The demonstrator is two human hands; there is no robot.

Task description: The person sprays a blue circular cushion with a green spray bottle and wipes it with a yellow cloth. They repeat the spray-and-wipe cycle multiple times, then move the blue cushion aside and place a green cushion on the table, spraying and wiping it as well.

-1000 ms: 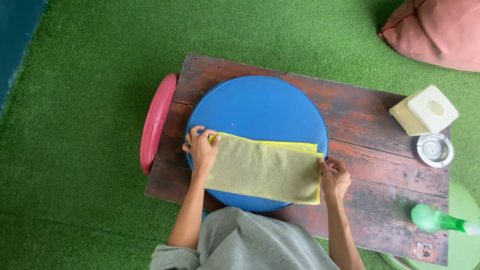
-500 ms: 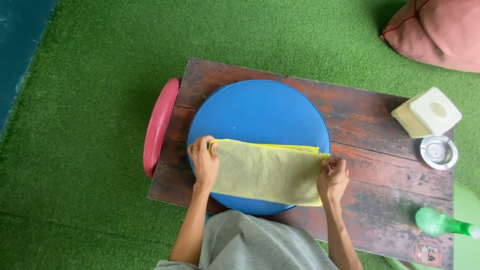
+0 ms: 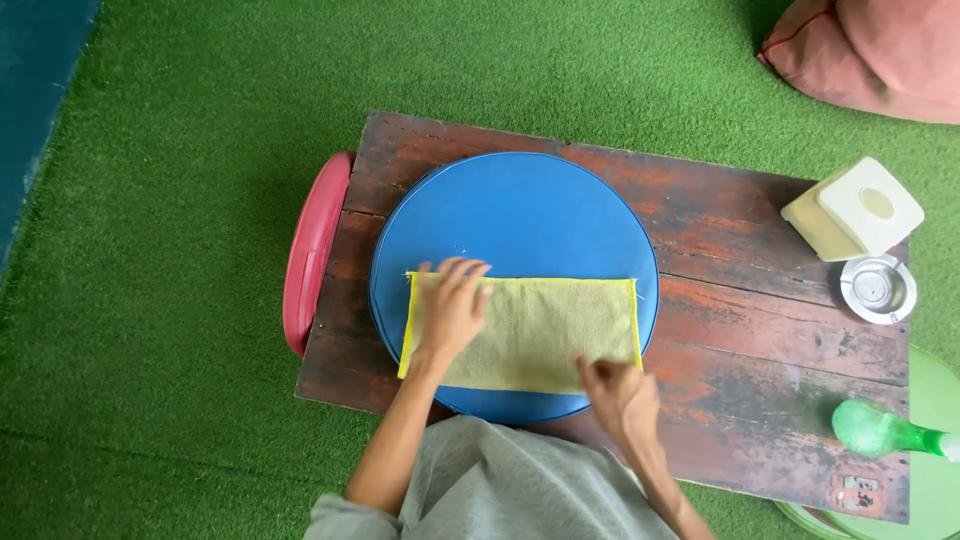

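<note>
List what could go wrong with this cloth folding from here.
1. The yellow cloth lies on a round blue cushion; its near edge sits close to the cushion's rim, so it may slip off.
2. Only the left hand lies flat on it; the right hand is at the near edge, so the right side may bunch up.
3. The green spray bottle lies near the table's edge; it may roll off.

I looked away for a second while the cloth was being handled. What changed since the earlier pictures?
The left hand moved from the yellow cloth's left end to lie flat on top of it. The right hand left the right end for the near edge. The cloth now lies squarer. The blue round cushion and wooden table stayed put.
</note>
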